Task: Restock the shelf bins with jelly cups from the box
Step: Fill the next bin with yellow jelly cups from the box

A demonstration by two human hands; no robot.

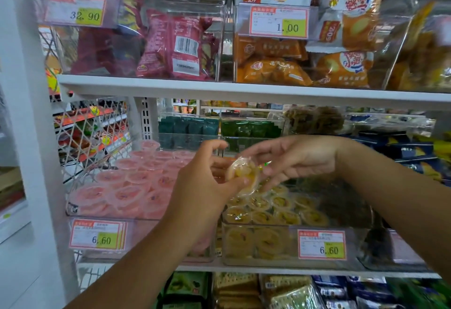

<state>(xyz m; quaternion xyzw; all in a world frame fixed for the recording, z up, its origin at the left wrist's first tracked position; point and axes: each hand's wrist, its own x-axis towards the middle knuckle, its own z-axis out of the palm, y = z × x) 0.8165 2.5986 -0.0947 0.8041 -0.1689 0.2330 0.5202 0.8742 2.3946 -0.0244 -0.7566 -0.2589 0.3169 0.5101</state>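
Bright, even light; a dim shadow lies under the shelf board (244,89). Glare on the clear bins (400,15). Left hand (207,181), right hand (295,159) and jelly cup (240,174) are motion-blurred; picture edges bend

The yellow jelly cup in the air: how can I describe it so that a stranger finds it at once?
Find the middle white shelf, with a pink-cup bin left and a yellow-cup bin right. Over that right bin, the left hand and right hand meet at one yellow jelly cup. It alone is lifted and tilted; the others lie in bins.
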